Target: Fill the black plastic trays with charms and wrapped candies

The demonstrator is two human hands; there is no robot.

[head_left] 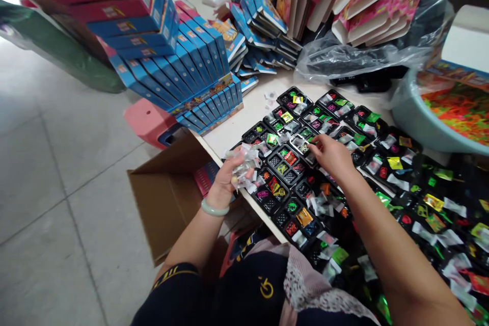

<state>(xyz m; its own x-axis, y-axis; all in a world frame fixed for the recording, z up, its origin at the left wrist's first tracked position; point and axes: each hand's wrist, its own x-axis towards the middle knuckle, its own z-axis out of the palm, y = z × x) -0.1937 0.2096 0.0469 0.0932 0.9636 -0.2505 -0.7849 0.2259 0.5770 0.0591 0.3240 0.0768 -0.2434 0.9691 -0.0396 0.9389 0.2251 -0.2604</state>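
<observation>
My left hand point(229, 175) holds a bunch of small clear wrapped packets point(246, 160) above the table's front edge. My right hand point(329, 154) reaches over a black compartment tray point(303, 143), its thumb and fingertips pinched together at the tray. Whatever sits between those fingertips is too small to make out. Around both hands lie many black trays, such as one black tray point(280, 175) with colourful small pieces and wrapped sweets in its compartments. Clear packets point(321, 205) lie on several of the trays.
Blue and pink boxes point(171, 74) stand stacked at the left of the white table point(254, 107). An open cardboard carton point(164, 198) is below the front edge. At the right, a light blue basin point(410, 112) contains orange and green pieces. Pink flattened boxes point(374, 10) lie behind.
</observation>
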